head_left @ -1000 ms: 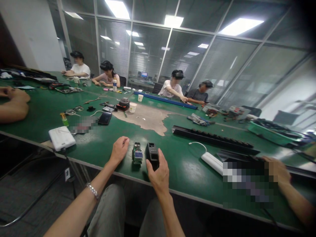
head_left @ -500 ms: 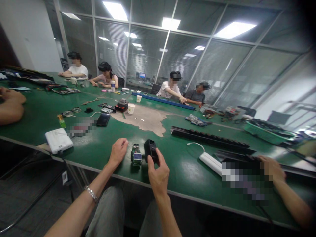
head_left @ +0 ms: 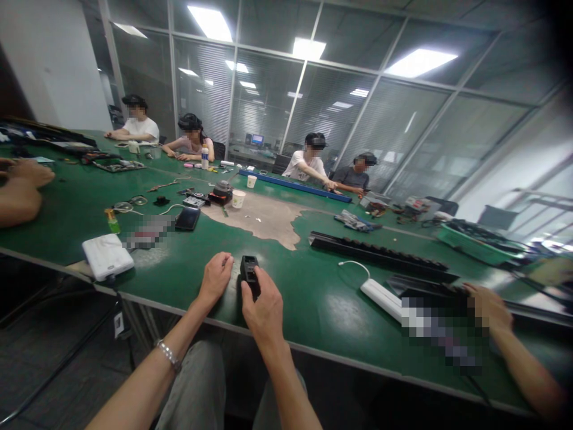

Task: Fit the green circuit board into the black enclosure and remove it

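Note:
My right hand (head_left: 264,301) grips a black plastic housing (head_left: 249,270), thumb on the near side and fingers along the right. Openings show in the housing's far end. It is held at the table's front, just right of my left hand (head_left: 215,279). That hand rests on the green tabletop with its fingers curled closed; a small dark bit shows at the fingertips, too small to name. The small green circuit board with a display seen earlier is hidden where the housing now is; I cannot tell whether it is inside or beneath.
A white box (head_left: 107,257) and a dark phone (head_left: 187,218) lie to the left. Right are a black slotted rail (head_left: 380,254), a white power strip (head_left: 382,298) and another person's hand (head_left: 492,307). Paper cups (head_left: 238,199) stand farther back. Several people sit around the table (head_left: 322,334).
My right hand has moved left with the black housing, over the spot where the circuit board stood. The board has gone from sight. My left hand stays nearly in place.

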Demonstrator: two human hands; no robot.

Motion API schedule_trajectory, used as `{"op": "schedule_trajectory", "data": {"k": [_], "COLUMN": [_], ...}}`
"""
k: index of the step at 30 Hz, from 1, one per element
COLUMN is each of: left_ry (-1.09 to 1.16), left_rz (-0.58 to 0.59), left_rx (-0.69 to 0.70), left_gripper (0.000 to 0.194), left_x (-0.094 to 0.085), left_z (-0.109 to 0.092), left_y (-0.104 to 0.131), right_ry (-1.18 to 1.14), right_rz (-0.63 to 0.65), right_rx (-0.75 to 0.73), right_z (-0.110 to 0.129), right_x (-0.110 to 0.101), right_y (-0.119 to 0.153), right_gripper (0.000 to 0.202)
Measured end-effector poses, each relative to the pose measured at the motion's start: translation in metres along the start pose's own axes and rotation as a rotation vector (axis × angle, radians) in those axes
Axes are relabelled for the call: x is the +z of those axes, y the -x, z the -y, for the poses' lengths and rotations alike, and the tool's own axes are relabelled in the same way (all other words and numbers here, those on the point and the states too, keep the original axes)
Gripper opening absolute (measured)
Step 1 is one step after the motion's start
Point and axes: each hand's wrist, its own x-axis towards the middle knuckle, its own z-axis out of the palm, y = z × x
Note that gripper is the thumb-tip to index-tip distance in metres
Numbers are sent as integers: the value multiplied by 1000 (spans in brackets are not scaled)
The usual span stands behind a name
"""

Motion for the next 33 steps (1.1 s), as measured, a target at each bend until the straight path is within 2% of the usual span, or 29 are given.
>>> {"op": "schedule_trajectory", "data": {"k": [9,14,18,22,25,28,30,33], "left_ry": [5,-14,-13,-16,-25,-25,-23,-28], "left_rz": [-12,-6,-5,1,11,17,13,11], "left_rx": [2,8,9,8,1,1,6,9], "left_gripper": [30,29,29,29,30,30,30,30], "left_x": [1,1,2,4,3,2,3,4], "left_z": [-1,-2,0,1,0,-2,-2,-1], "left_y": [1,0,0,-1,-1,0,-1,-1], "right_ry": [9,1,4,-5,-58,-118,-126,-92], "right_rz": [58,32,48,25,-10,-96,-163,-200], "right_rx": [-16,-14,-6,23,17,-4,-5,30], "right_z": [-11,-12,-13,-10,-2,3,-2,-22], "right_x": [-2,-3,6,13,4,-15,-28,-38], "right_y": [28,27,27,24,12,-5,-12,-11], "right_gripper": [50,56,61,50,46,46,46,46]}}
